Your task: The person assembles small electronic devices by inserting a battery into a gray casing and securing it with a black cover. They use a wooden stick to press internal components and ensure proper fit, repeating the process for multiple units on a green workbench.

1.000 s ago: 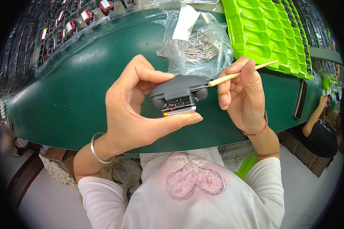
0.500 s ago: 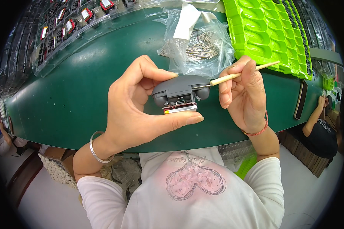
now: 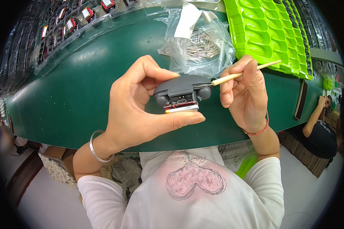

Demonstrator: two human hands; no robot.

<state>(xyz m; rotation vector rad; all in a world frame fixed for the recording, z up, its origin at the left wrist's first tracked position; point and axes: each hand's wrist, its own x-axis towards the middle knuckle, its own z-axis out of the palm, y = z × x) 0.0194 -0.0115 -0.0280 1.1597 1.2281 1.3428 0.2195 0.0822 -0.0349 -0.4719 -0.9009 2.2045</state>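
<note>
My left hand [image 3: 128,101] is closed on a dark grey, rounded device case [image 3: 181,84], probably for earbuds. Its fingers press the top, and its thumb supports the underside. Below the case's lid, a small port shows between two rounded ends. A red-edged board with a silver block [image 3: 185,108] sticks out at the bottom, just above my thumb. My right hand [image 3: 246,91] pinches a pale wooden stick [image 3: 234,77]. A thin metal pin [image 3: 204,85] runs from the stick's left end to the case's right side, along the seam; how deep its tip goes is hidden.
Behind the case lies a clear plastic bag [image 3: 202,45] of metal pins. A bright green moulded tray [image 3: 252,36] stands at the far right, and clear trays [image 3: 52,57] with red-edged parts at the far left. A phone-like dark slab [image 3: 300,100] rests on the green table [image 3: 72,103].
Both hands, with the case and the stick, have shifted very slightly right. The grips and the pin's place at the seam look the same.
</note>
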